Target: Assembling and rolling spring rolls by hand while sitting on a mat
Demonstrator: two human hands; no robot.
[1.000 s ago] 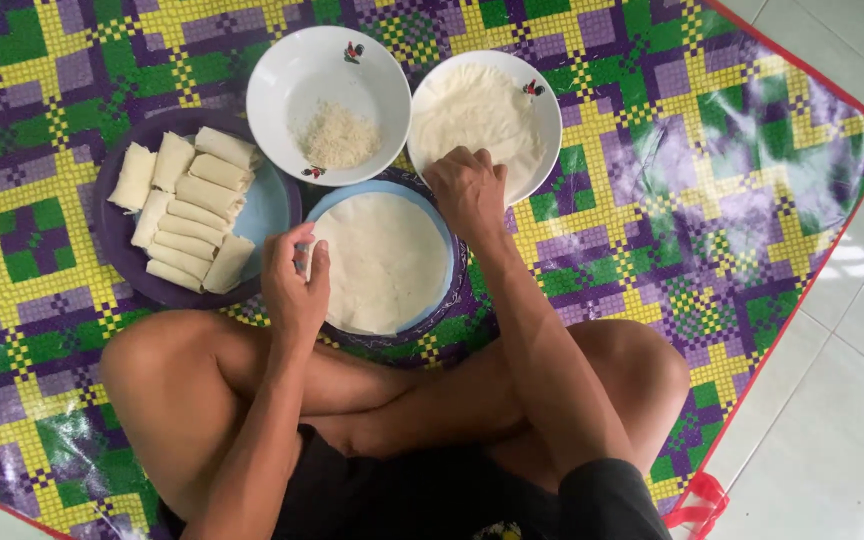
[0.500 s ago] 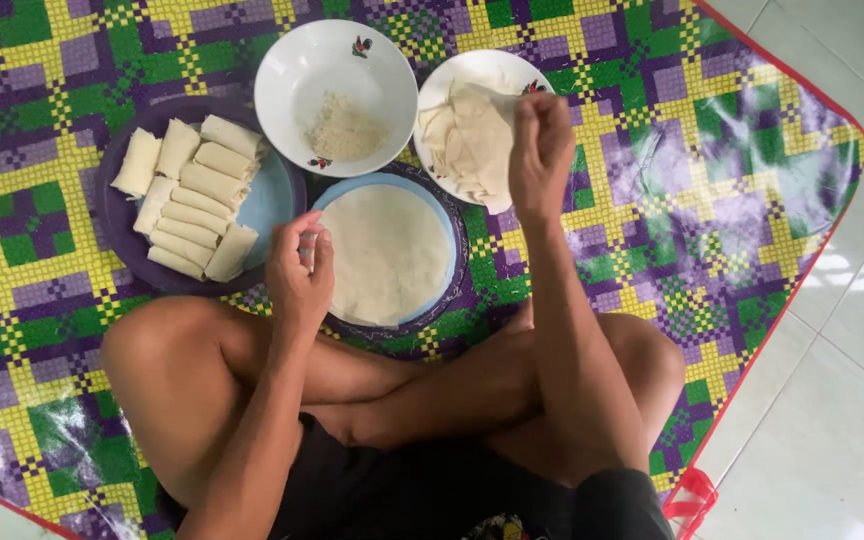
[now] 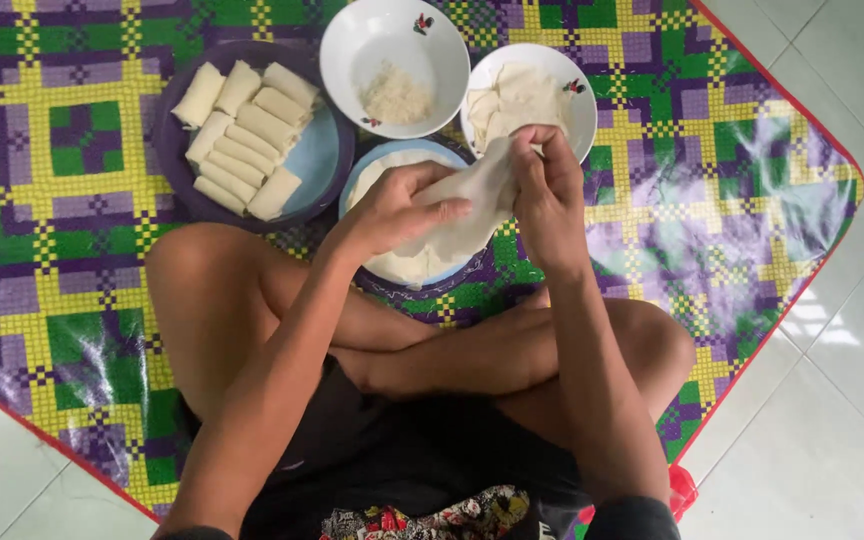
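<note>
Wrapper sheet (image 3: 477,195), thin and pale, hangs between my two hands above the blue plate (image 3: 367,172), just in front of my crossed legs (image 3: 472,340). My left hand (image 3: 397,205) is closed on its near side, fingers lying over the top. My right hand (image 3: 544,195) pinches the far edge between thumb and fingertips, close to the rim of the white bowl behind it.

I think the step here is to separate one sheet and spread it flat. To do it well, I judge that the pull should be slow and even from both hands, because such a thin sheet probably tears easily. Keeping it low over the plate helps it to land without folds.

Under the sheet, more flat wrapper lies on the blue plate. Further, at the left, a purple plate (image 3: 337,160) carries the finished rolls (image 3: 242,135) in rows. Beyond, one white bowl (image 3: 352,45) holds a little shredded filling (image 3: 397,98), and the other white bowl (image 3: 582,95) holds the wrapper stack (image 3: 512,100). All stands on the checked mat (image 3: 692,180) on the tiled floor (image 3: 852,420).
</note>
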